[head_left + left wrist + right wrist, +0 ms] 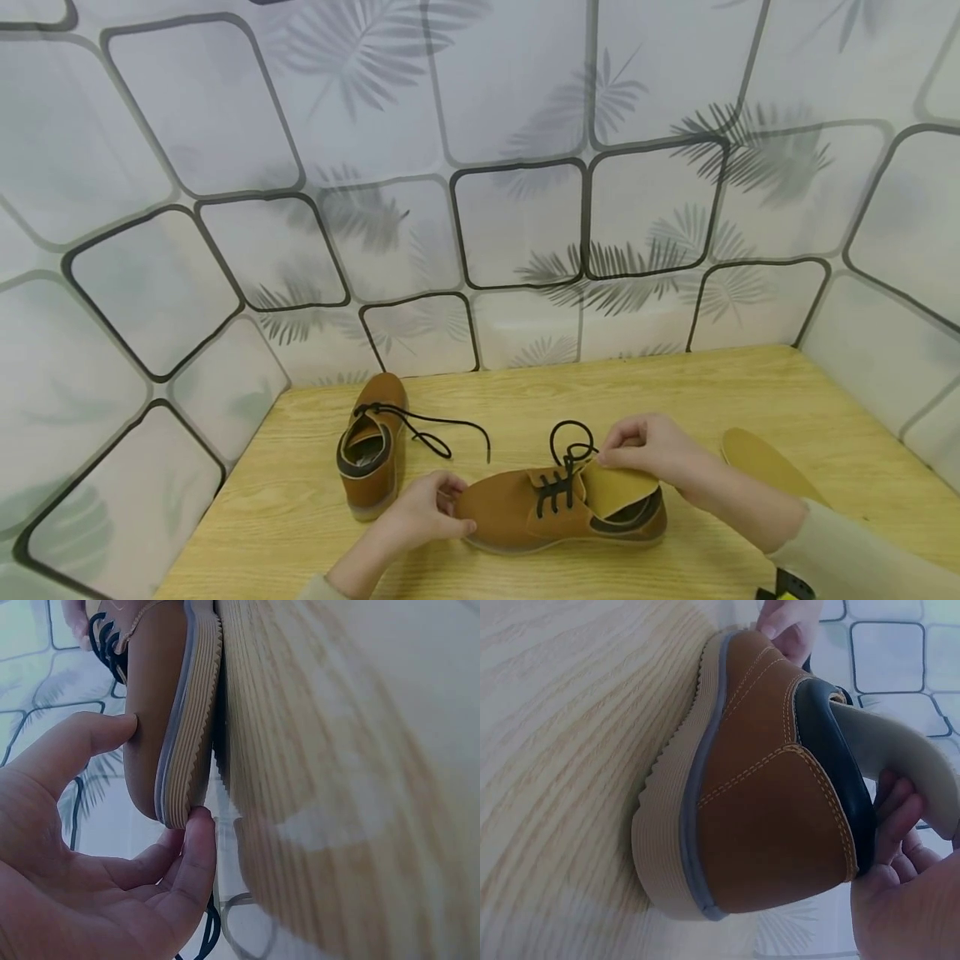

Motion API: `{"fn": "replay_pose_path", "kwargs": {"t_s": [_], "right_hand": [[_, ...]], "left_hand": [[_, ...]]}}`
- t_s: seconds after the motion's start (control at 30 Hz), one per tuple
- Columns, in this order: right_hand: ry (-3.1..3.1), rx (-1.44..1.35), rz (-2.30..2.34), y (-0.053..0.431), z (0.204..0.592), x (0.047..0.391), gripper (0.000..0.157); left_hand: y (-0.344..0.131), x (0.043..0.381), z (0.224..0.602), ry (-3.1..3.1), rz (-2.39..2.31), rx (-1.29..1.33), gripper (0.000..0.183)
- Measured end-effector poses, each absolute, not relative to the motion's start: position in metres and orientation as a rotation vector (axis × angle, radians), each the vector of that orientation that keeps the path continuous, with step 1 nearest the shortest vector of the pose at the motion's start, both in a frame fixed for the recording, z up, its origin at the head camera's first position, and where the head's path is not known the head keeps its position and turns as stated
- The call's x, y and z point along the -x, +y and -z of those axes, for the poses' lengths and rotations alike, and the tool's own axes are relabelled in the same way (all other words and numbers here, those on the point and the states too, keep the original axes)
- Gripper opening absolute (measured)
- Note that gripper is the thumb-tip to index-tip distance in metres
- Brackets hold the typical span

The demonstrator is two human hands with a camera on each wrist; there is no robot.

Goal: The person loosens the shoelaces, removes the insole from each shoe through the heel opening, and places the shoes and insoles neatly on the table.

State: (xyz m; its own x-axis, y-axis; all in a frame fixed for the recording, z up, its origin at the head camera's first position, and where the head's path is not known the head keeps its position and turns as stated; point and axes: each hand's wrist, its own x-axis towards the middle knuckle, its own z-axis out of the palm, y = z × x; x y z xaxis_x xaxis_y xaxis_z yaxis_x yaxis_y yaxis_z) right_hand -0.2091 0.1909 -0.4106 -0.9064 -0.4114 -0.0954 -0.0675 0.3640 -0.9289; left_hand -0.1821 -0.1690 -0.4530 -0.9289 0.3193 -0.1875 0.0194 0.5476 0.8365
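A brown lace-up shoe [498, 510] lies on its sole, toe to the left. My left hand [422, 515] holds its toe; in the left wrist view the thumb [112, 733] presses the upper and the fingertips touch the edge of the ribbed sole [196, 712]. A tan insole [619, 490] slants out of the shoe's opening, its front part hidden inside. My right hand [660, 454] pinches the insole near its upper edge. The right wrist view shows the pale underside of the insole [900, 750] above the dark heel collar [832, 761], with fingers beneath it.
Another brown shoe [375, 454] stands at the left, its black lace [450, 421] trailing right. A second insole [768, 467] lies at the right, behind my right forearm. A black and yellow object [789, 587] shows at the front edge. Patterned walls [525, 208] surround the wooden table [300, 467].
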Motion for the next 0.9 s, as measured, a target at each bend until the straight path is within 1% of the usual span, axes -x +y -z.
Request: {"fn": "replay_pose_path", "kwargs": {"t_s": [0.1,0.2,0.43,0.63,0.9], "right_hand": [[2.473,0.424,1.465,0.192,0.408,0.206,0.014],[2.572,0.444,1.406,0.194,0.406,0.204,0.013],[2.617,0.597,1.392,0.202,0.408,0.202,0.011],[2.683,0.747,1.339,0.208,0.413,0.204,0.006],[2.810,0.802,1.205,0.216,0.414,0.200,0.005]], "left_hand": [[-0.169,0.182,0.452,2.469,-1.331,-0.281,0.043],[-0.169,0.182,0.452,2.472,-1.336,-0.291,0.043],[-0.169,0.181,0.452,2.469,-1.334,-0.297,0.041],[-0.170,0.182,0.454,2.474,-1.330,-0.303,0.041],[-0.170,0.182,0.455,2.464,-1.350,-0.307,0.041]]}}
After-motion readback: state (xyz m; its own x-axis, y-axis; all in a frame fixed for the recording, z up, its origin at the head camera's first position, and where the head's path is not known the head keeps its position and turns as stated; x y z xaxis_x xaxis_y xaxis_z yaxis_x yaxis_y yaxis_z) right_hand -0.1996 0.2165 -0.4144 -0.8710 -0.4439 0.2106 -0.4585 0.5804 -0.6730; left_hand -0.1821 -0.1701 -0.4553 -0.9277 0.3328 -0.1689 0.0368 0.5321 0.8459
